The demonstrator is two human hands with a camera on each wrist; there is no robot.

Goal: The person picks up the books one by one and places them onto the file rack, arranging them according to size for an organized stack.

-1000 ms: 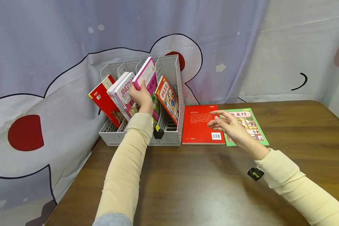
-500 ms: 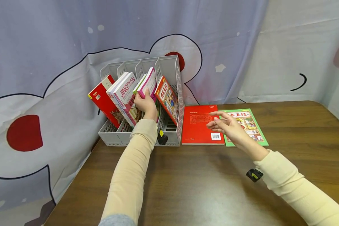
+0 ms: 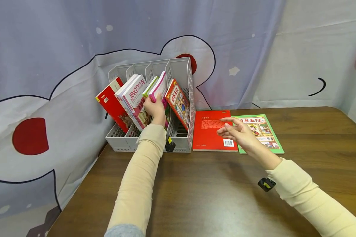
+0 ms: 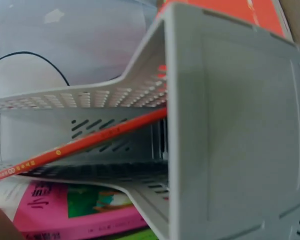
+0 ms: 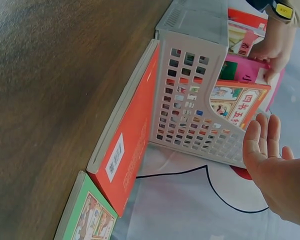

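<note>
My left hand [image 3: 155, 110] pinches the top edge of a pink-and-white book [image 3: 161, 85], which stands tilted in the third compartment of a grey file rack [image 3: 118, 144]. A green-edged book [image 3: 150, 87] lies right beside it. In the left wrist view, the pink cover [image 4: 50, 210] shows below the divider, while most of the hand is out of frame. Off to the right, my right hand [image 3: 238, 133] hovers above two flat books, its fingers loosely bent around nothing. The right wrist view shows that hand [image 5: 275, 170] palm up near the rack.
Leftmost in the rack leans a red book [image 3: 114, 105]; beside it are white-covered books [image 3: 133, 95]. An orange-red book [image 3: 179, 102] leans in the right compartment. On the wooden table [image 3: 201, 191] lie a red book [image 3: 207, 128] and a green-bordered book [image 3: 267, 131]. A patterned curtain [image 3: 240, 49] hangs behind.
My left hand has lowered the pink book into the rack's third compartment, beside the green-edged one, and still grips it. The right hand has stayed nearly in place.
</note>
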